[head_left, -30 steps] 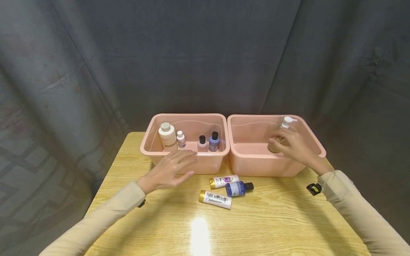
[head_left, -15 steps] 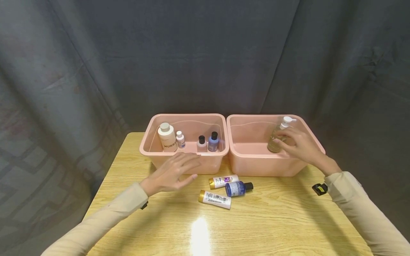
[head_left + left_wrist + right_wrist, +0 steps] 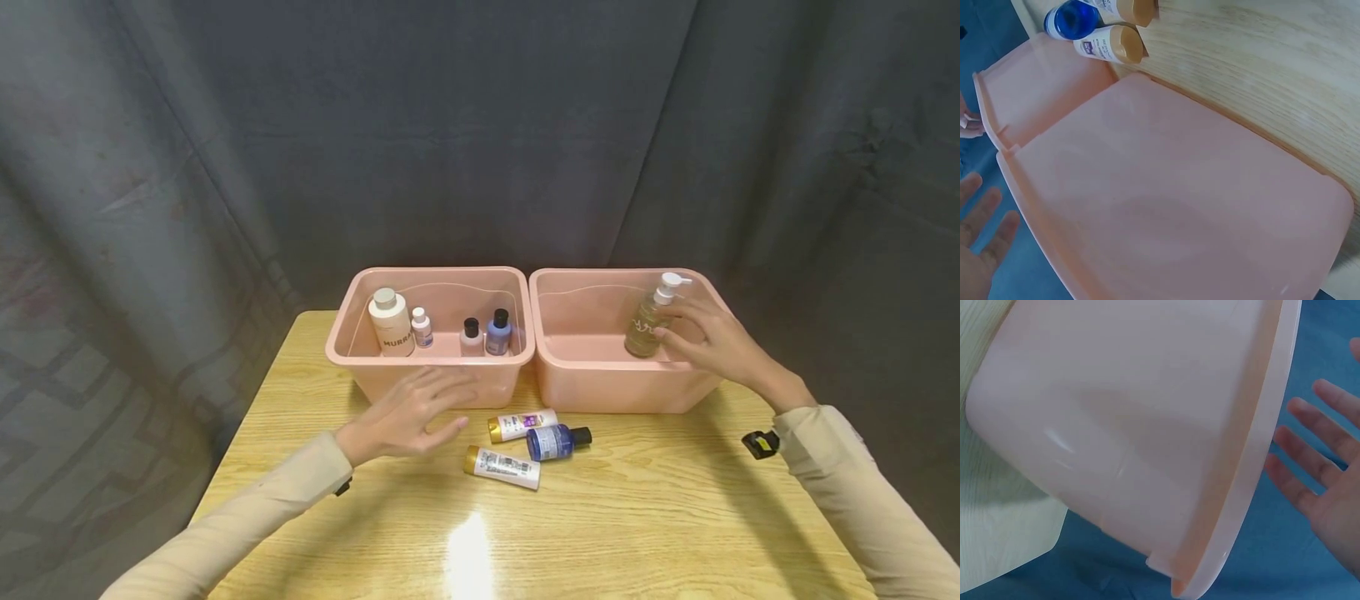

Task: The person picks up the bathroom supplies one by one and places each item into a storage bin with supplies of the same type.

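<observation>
My right hand (image 3: 712, 337) hovers over the front rim of the right pink bin (image 3: 615, 389). Just left of its fingertips, a clear pump bottle (image 3: 642, 335) with a white pump head stands upright in that bin. In the right wrist view the fingers (image 3: 1316, 422) are spread and hold nothing. My left hand (image 3: 411, 414) is held in the air before the left pink bin (image 3: 497, 387), fingers extended. Between the hands on the table lie a blue bottle (image 3: 551, 442) with a black cap and two white tubes with gold caps, one farther back (image 3: 527, 424), one nearer (image 3: 507, 468).
Inside the left bin stand a large white bottle (image 3: 391, 325), a small white bottle (image 3: 422, 329), a pale pink bottle (image 3: 472, 340) and a blue-violet bottle (image 3: 498, 333). Both bins stand side by side at the back of the wooden table (image 3: 615, 525), before a grey curtain (image 3: 450, 142).
My right hand has let go of the pump bottle and drawn back to the right, uncovering more of it. The left hand has drifted slightly right and toward me.
</observation>
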Available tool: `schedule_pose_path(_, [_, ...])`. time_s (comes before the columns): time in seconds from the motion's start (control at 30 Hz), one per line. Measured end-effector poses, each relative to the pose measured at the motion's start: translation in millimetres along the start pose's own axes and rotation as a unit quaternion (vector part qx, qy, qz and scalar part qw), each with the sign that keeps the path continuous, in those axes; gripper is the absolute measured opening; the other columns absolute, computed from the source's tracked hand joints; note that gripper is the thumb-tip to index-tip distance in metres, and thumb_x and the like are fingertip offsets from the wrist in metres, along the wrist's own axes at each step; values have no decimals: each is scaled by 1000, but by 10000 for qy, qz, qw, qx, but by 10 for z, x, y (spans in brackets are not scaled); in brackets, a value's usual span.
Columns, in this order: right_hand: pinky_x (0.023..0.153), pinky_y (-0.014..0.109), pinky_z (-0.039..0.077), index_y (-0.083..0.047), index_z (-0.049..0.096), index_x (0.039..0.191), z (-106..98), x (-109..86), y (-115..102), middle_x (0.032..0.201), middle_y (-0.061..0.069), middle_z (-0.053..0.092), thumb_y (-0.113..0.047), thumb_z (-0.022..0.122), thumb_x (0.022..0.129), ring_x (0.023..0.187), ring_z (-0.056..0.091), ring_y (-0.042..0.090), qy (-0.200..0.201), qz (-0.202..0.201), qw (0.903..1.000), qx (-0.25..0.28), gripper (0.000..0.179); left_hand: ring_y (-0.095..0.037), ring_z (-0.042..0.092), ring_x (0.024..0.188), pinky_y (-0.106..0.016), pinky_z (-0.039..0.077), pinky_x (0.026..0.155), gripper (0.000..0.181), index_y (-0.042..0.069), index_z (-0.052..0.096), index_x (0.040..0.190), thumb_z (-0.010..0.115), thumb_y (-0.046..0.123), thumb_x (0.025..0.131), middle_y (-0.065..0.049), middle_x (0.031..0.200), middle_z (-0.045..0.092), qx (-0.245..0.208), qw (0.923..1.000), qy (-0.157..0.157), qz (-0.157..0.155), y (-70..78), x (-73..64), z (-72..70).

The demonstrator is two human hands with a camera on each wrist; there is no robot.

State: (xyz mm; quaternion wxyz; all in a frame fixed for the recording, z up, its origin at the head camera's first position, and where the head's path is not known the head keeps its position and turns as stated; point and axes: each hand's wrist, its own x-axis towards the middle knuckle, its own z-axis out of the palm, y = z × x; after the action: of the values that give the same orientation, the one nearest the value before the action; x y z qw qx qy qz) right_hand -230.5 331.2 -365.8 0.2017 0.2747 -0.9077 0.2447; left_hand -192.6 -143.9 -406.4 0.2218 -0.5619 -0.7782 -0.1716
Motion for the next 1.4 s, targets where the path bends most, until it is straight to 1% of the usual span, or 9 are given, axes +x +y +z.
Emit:
schedule_pose_path(0.1, [106, 33, 35, -9, 69, 116, -15, -23, 11, 128, 12, 64, -14, 77, 85, 126, 50, 28, -122, 131, 9998, -1, 33, -33, 55, 124, -53, 43, 102, 49, 4, 65, 125, 37, 39, 105, -17, 133, 60, -7, 10000, 14, 58, 7, -2, 24])
schedule_pose_path(0.23, [108, 52, 35, -9, 68, 119, -24, -34, 34, 131, 14, 62, -15, 77, 86, 131, 47, 35, -233, 169, 9996, 46, 35, -33, 57, 122, -51, 43, 103, 46, 5, 64, 127, 39, 37, 105, -17, 131, 61, -22, 10000, -29, 51, 14, -10, 60])
schedule_pose_path(0.33, [107, 58, 34, -7, 68, 120, -16, -47, 73, 131, 16, 62, -14, 77, 86, 132, 45, 40, -265, 156, 9995, 81, 36, -32, 57, 121, -51, 43, 103, 46, 6, 63, 128, 39, 37, 105, -16, 130, 62, -68, 9999, -82, 6, 22, -10, 79])
schedule_pose_path(0.53, [109, 61, 29, -5, 66, 123, -6, -96, 128, 130, 20, 61, -17, 74, 89, 135, 41, 43, -385, 336, 9986, 127, 37, -30, 56, 123, -51, 42, 104, 48, 8, 64, 128, 38, 41, 105, -12, 133, 61, -221, 9989, -318, -251, 37, -16, 104])
schedule_pose_path(0.73, [107, 65, 28, -2, 63, 126, 4, -140, 153, 133, 24, 57, -18, 74, 89, 135, 37, 48, -555, 548, 9964, 339, 42, -32, 58, 121, -51, 44, 102, 43, 7, 65, 127, 47, 37, 102, -13, 131, 62, -330, 9984, -370, -284, 31, -24, 142])
schedule_pose_path(0.9, [106, 63, 30, -4, 63, 126, 24, -177, 177, 130, 21, 60, -18, 76, 87, 133, 40, 45, -611, 650, 9953, 371, 43, -31, 58, 120, -47, 43, 104, 42, 7, 65, 126, 49, 37, 102, -12, 130, 63, -332, 9977, -443, -385, 32, -26, 170])
schedule_pose_path(1.1, [107, 56, 31, -6, 63, 126, 36, -223, 196, 130, 18, 60, -18, 75, 88, 131, 43, 42, -633, 613, 9954, 372, 42, -29, 56, 123, -47, 41, 106, 39, 9, 64, 128, 54, 34, 100, -10, 132, 61, -409, 9937, -727, -744, 42, -37, 207])
schedule_pose_path(1.27, [104, 64, 31, -7, 63, 128, 49, -262, 195, 135, 19, 56, -21, 73, 91, 132, 41, 44, -743, 780, 9933, 425, 42, -27, 56, 123, -47, 41, 106, 39, 8, 63, 129, 57, 32, 98, -10, 133, 61, -505, 9888, -942, -1040, 46, -45, 245])
schedule_pose_path(1.4, [104, 67, 29, -4, 61, 130, 55, -275, 198, 134, 20, 56, -20, 73, 90, 133, 39, 47, -750, 873, 9921, 505, 45, -25, 56, 123, -44, 42, 105, 40, 10, 62, 132, 59, 31, 98, -9, 134, 60, -655, 9822, -1140, -1340, 49, -45, 288])
